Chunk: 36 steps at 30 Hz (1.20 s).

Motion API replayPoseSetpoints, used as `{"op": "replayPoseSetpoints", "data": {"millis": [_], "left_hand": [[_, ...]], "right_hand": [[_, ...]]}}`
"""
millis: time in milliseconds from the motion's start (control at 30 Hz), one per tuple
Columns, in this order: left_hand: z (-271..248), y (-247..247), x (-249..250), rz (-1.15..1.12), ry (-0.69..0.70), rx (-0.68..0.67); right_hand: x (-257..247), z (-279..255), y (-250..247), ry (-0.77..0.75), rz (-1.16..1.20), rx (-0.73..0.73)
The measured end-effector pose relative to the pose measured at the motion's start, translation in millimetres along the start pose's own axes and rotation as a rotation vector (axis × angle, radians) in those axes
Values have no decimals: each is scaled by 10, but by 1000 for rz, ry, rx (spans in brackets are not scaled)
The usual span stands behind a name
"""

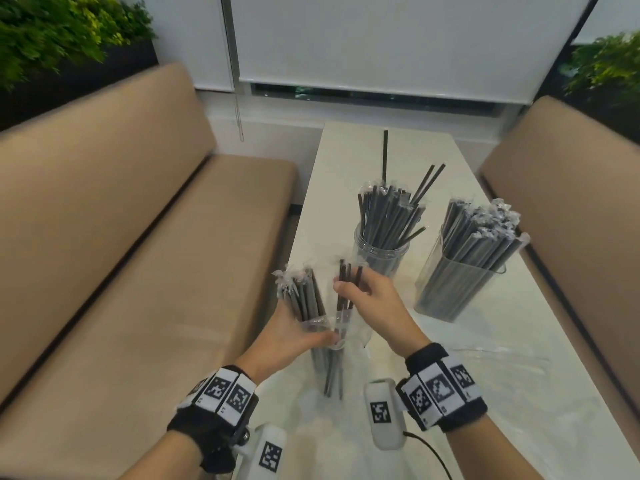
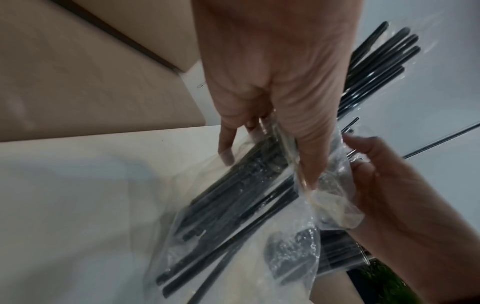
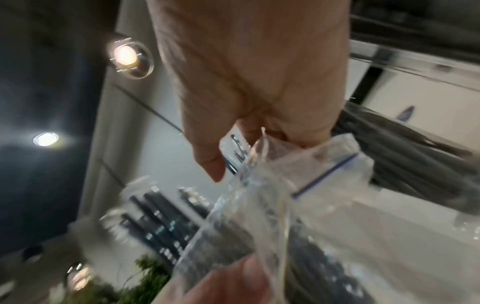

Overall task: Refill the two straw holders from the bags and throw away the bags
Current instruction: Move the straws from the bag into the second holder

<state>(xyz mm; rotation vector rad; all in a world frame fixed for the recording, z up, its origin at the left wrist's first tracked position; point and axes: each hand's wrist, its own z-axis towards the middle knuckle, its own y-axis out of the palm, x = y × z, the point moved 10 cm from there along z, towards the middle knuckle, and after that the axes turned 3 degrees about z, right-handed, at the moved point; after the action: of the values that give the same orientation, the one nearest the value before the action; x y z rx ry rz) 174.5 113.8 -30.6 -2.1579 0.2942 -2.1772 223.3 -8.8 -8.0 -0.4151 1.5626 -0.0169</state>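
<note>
A clear plastic bag (image 1: pixel 332 344) of wrapped black straws stands upright at the table's near left edge. My left hand (image 1: pixel 298 336) grips the bag (image 2: pixel 306 205) around its middle, with a bunch of straws (image 1: pixel 304 296) sticking out above the hand. My right hand (image 1: pixel 363 292) pinches a few thin black straws (image 1: pixel 346 285) at the bag's mouth. In the right wrist view the bag's zip strip (image 3: pixel 327 174) shows. A round clear holder (image 1: pixel 379 251) and a square clear holder (image 1: pixel 457 278) stand further back, both packed with straws.
The white table (image 1: pixel 485 375) runs between two tan bench seats (image 1: pixel 121 271). Another flattened clear bag (image 1: pixel 491 358) lies on the table near my right wrist. A closed blind and plants are at the far end.
</note>
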Motion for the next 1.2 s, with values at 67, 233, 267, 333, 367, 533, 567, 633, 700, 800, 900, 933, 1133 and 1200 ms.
{"op": "replayPoseSetpoints", "data": {"millis": [67, 233, 267, 333, 367, 533, 567, 633, 700, 800, 900, 933, 1133, 1200], "left_hand": [[30, 5, -27, 12, 6, -3], [40, 196, -131, 39, -34, -91], [41, 205, -135, 46, -37, -80], [50, 178, -129, 69, -27, -57], [43, 144, -133, 56, -31, -40], [35, 1, -181, -7, -58, 31], [35, 7, -182, -13, -55, 28], [43, 22, -201, -18, -64, 27], [53, 15, -213, 1, -71, 35], [64, -28, -199, 34, -63, 48], [79, -32, -175, 67, -61, 37], [84, -14, -165, 65, -68, 23], [94, 10, -168, 5, -152, 2], [86, 23, -222, -38, -199, -7]], "right_hand": [[-130, -104, 167, -83, 33, -105], [-222, -206, 496, -205, -126, -122], [-225, -184, 488, -224, -138, -70], [-255, -135, 387, -256, -126, 43], [-262, -113, 303, -250, -107, 96], [-212, -22, 83, -173, 43, 110], [-176, 2, 93, -167, 33, 96], [-155, 22, 83, -160, 25, 98], [-139, 64, 16, -135, 96, 123], [-175, 139, -160, -120, 180, 155], [-262, 184, -197, -111, 119, 82], [-329, 172, -203, -118, 98, 57], [-1193, 208, -735, -277, 95, 105], [-1608, 214, -1019, -384, 147, 180]]}}
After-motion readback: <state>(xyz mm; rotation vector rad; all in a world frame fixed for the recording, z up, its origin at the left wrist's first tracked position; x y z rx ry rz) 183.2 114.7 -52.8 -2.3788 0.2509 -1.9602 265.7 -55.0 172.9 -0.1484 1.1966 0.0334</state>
